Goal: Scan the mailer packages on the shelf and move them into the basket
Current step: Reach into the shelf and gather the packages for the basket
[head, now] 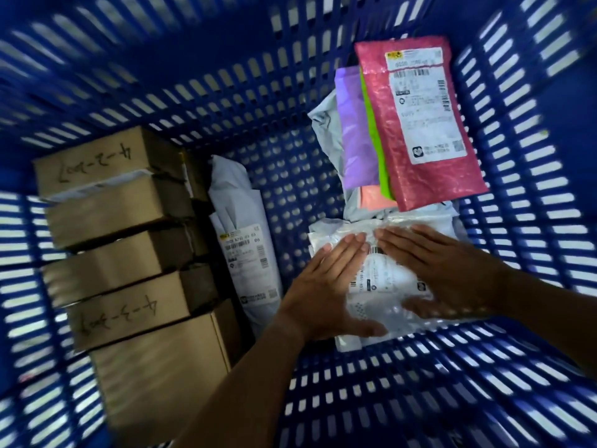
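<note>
I look down into a deep blue slatted basket (226, 92). Both hands press flat on a white mailer package (384, 286) lying at the basket's near right. My left hand (326, 286) lies on its left half, fingers straight. My right hand (445, 270) covers its right half, fingers straight too. Beyond it, a pink mailer (420, 124) with a white label leans on purple (352, 130), green and orange mailers against the right wall. Grey mailers lie crumpled under them.
Several brown cardboard boxes (122, 240) stand stacked along the basket's left side, two with handwritten numbers. A grey mailer (242, 253) with a label stands wedged beside them. Bare blue basket floor shows in the middle.
</note>
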Demonstrator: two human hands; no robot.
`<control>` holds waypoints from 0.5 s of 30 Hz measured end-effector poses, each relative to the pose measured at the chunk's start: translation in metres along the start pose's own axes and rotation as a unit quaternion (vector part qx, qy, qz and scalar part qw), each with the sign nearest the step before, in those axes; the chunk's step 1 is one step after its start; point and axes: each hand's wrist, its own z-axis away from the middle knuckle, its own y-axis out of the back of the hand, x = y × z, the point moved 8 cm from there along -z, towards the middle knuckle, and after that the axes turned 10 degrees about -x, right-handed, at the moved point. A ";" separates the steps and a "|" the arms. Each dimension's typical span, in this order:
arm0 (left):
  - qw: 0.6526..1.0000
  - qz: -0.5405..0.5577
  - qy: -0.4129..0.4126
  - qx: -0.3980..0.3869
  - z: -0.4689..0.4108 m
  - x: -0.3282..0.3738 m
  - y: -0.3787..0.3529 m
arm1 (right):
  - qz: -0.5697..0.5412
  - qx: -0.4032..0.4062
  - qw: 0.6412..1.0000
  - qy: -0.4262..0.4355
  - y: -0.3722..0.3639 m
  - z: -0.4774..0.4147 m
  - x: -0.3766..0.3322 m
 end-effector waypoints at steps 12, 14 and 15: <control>0.998 -0.019 0.020 -0.059 0.003 0.005 0.005 | 0.037 -0.061 0.997 -0.041 0.016 0.006 -0.006; 0.997 -0.020 0.020 -0.076 0.008 0.008 0.010 | 0.035 -0.066 0.996 -0.055 0.022 0.011 -0.013; 0.996 -0.019 0.019 -0.081 0.010 0.010 0.016 | 0.025 -0.078 0.994 -0.077 0.023 0.016 -0.014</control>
